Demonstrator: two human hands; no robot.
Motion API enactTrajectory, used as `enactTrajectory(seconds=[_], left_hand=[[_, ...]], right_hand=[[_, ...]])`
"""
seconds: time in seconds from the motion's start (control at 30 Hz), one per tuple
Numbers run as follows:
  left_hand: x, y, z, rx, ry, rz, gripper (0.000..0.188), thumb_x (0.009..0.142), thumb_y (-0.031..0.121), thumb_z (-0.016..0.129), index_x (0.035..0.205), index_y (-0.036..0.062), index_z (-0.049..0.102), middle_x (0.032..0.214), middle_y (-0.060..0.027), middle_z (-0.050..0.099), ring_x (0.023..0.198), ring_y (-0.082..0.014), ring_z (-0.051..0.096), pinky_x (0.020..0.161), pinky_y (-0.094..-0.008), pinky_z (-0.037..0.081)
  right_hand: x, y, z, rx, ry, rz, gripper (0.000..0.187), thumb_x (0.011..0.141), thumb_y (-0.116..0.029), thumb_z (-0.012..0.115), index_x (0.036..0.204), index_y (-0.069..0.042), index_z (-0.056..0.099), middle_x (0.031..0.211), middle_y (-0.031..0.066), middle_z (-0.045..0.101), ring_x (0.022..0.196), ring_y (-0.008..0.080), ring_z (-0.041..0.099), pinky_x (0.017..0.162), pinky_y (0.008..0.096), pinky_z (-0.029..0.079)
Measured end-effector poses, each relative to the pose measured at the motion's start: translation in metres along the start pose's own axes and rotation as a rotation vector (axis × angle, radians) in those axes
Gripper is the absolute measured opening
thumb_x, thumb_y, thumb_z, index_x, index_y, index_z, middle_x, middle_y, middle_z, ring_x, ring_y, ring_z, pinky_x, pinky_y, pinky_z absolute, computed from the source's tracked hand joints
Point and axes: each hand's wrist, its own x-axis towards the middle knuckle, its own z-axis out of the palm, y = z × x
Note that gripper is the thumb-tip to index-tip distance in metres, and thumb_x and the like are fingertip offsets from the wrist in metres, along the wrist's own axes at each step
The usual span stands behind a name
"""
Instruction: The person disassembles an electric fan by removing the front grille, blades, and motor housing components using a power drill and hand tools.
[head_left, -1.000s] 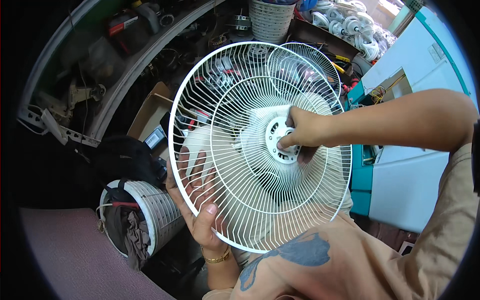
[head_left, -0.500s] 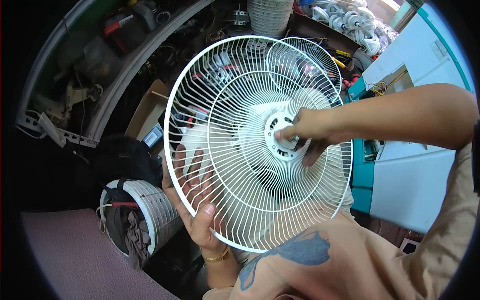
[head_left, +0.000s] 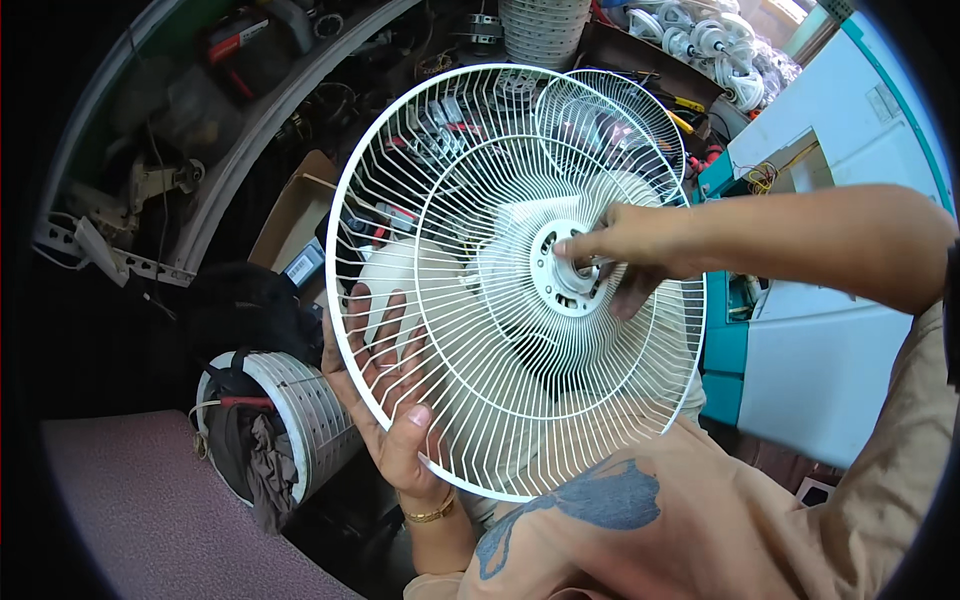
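A large round white wire fan grille [head_left: 417,262] stands tilted in front of me. My left hand [head_left: 395,430] grips its lower left rim, with the thumb on the near side and the fingers spread behind the wires. At the grille's white centre plate [head_left: 546,290], the fingers of my right hand [head_left: 640,250] close around a round white plastic nut [head_left: 572,274], partly hidden by them. Behind the wires show pale fan parts [head_left: 400,285], their shapes broken up by the grille.
A second round wire grille [head_left: 612,74] leans behind. Left are a white perforated bucket [head_left: 325,415] holding dark cloth, and a cardboard box [head_left: 295,215]. A white and teal cabinet [head_left: 820,370] stands right. White plastic parts [head_left: 710,40] are heaped at the back.
My right hand has turned at the nut, its thumb shifting upward and the fingers pulling in. The grille has risen very slightly, while my left hand keeps its grip on the rim.
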Motion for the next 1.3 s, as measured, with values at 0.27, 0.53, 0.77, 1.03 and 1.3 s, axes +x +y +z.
enactTrajectory(seconds=[0.27, 0.53, 0.77, 1.03, 1.3], left_hand=[[-0.003, 0.001, 0.010, -0.008, -0.003, 0.070, 0.080, 0.082, 0.007, 0.049, 0.155, -0.0033, 0.016, 0.135, -0.0352, 0.049, 0.111, -0.0333, 0.064, 0.096, -0.0398, 0.054], [0.011, 0.000, 0.011, 0.034, 0.007, 0.097, 0.083, 0.082, 0.007, 0.051, 0.156, -0.0014, 0.015, 0.143, -0.0351, 0.039, 0.118, -0.0362, 0.055, 0.100, -0.0432, 0.049], [0.003, 0.003, 0.016, -0.048, 0.000, 0.040, 0.088, 0.079, 0.009, 0.056, 0.156, -0.0017, 0.014, 0.153, -0.0324, 0.028, 0.137, -0.0438, 0.039, 0.114, -0.0520, 0.035], [0.019, 0.001, 0.020, 0.067, 0.028, 0.118, 0.091, 0.079, 0.012, 0.059, 0.156, -0.0016, 0.013, 0.156, -0.0310, 0.025, 0.144, -0.0471, 0.033, 0.120, -0.0563, 0.030], [0.021, 0.000, 0.023, 0.053, -0.004, 0.147, 0.090, 0.080, 0.011, 0.059, 0.156, -0.0022, 0.012, 0.155, -0.0312, 0.026, 0.144, -0.0459, 0.034, 0.121, -0.0550, 0.030]], right_hand=[[0.001, -0.006, 0.023, -0.166, 0.176, -0.122, 0.054, 0.094, -0.029, 0.070, 0.124, 0.011, 0.050, 0.115, 0.0261, 0.061, 0.080, 0.0283, 0.074, 0.058, 0.0328, 0.067], [0.011, 0.011, -0.004, -1.682, 0.234, -1.181, 0.046, 0.081, -0.019, 0.078, 0.123, -0.020, 0.058, 0.096, 0.0156, 0.069, 0.111, 0.0330, 0.062, 0.064, 0.0349, 0.060], [0.001, -0.005, 0.017, -0.206, 0.145, -0.047, 0.077, 0.090, -0.033, 0.075, 0.136, 0.006, 0.027, 0.096, 0.0257, 0.066, 0.064, 0.0281, 0.073, 0.049, 0.0354, 0.063], [0.016, 0.005, -0.002, -1.483, 0.115, -0.942, 0.053, 0.086, -0.010, 0.071, 0.132, -0.014, 0.045, 0.107, 0.0200, 0.064, 0.097, 0.0344, 0.070, 0.066, 0.0383, 0.061], [-0.014, -0.001, 0.011, -0.544, 0.177, -0.165, 0.059, 0.089, -0.019, 0.074, 0.135, -0.004, 0.040, 0.110, 0.0239, 0.064, 0.074, 0.0268, 0.073, 0.054, 0.0340, 0.061]])
